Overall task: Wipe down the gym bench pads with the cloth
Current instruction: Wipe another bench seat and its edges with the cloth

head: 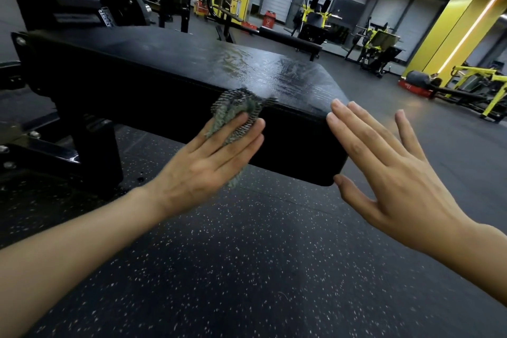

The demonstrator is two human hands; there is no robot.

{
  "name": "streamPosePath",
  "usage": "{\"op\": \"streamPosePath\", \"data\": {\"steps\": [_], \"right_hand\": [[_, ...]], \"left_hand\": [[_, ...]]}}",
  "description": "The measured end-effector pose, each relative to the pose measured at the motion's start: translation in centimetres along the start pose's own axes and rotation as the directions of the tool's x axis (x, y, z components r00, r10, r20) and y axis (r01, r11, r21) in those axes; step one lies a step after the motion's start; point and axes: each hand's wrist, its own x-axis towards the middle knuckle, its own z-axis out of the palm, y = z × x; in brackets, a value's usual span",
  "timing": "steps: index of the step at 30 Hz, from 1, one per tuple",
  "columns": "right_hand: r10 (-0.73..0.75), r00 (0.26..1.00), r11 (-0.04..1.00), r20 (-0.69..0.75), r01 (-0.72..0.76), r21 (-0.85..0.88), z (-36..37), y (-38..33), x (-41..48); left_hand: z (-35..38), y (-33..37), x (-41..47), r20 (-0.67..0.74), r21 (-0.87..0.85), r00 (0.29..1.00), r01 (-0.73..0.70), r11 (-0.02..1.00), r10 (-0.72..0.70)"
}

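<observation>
Black upholstery, streaked with wet smears near its end, covers the gym bench pad that runs from the upper left to a rounded corner at centre right. A person's left hand lies flat on the pad's near side face, just under the top edge. Its fingers are straight and press a grey waffle-weave cloth against the padding. The cloth bunches above the fingertips up to the edge, and a corner hangs below the palm. The right hand holds nothing, its fingers spread and straight, its fingertips and thumb just beside the pad's end face; whether they touch it cannot be told. Speckled rubber floor lies open beneath the pad and the forearms. Past the pad's end, dark flooring stretches to yellow weight machines and a yellow column. The black bench frame stands at left. A red bin stands far back, too small to show any contents.
</observation>
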Motion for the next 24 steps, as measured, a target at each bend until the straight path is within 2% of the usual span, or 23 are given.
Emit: {"op": "streamPosePath", "data": {"steps": [3,10,24], "right_hand": [[0.002,1.0,1.0,0.01,-0.002,0.004,-0.1,0.0,0.0],[-0.002,1.0,1.0,0.018,0.002,-0.004,-0.3,0.1,-0.1],[0.014,1.0,1.0,-0.024,-0.014,-0.019,0.1,0.7,-0.9]], "left_hand": [[-0.8,-1.3,-1.5,0.022,-0.003,0.999,0.026,1.0,-0.026],[0.9,1.6,1.0,-0.019,-0.173,0.997,0.074,0.982,-0.078],[2.9,7.8,6.6,-0.135,-0.252,0.986,0.065,0.966,-0.101]]}}
